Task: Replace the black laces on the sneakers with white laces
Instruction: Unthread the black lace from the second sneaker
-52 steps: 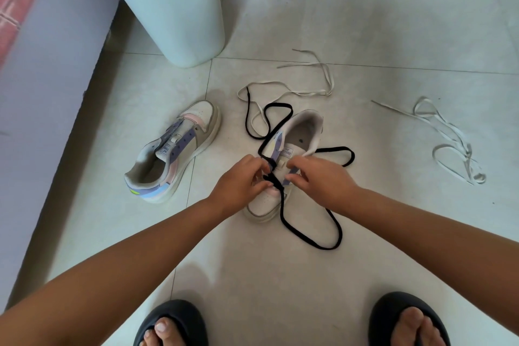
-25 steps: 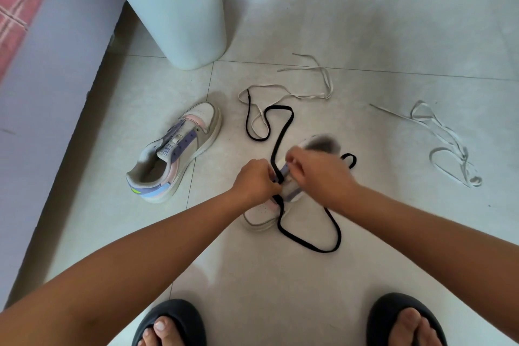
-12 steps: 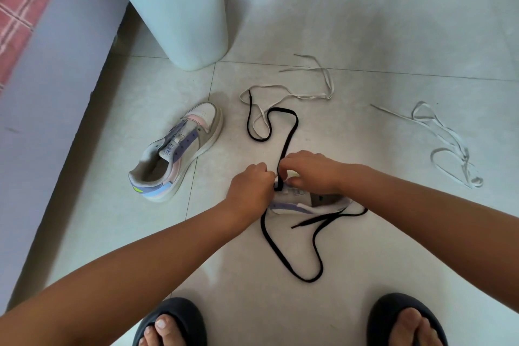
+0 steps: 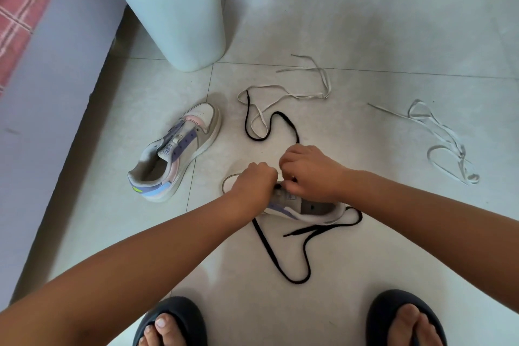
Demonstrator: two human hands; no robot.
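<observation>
Both hands, left hand (image 4: pixel 254 187) and right hand (image 4: pixel 310 174), curl closed over the near sneaker (image 4: pixel 306 209), pinching its black lace (image 4: pixel 297 258); second sneaker (image 4: pixel 177 154) lies left.

Black lace (image 4: pixel 296 255), white laces (image 4: pixel 443 140), pink checked cloth (image 4: pixel 19 3).

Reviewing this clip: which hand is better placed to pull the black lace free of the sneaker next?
Probably the right hand: it sits where the black lace runs out of the sneaker. The left hand covers the toe end and seems to steady it.
</observation>
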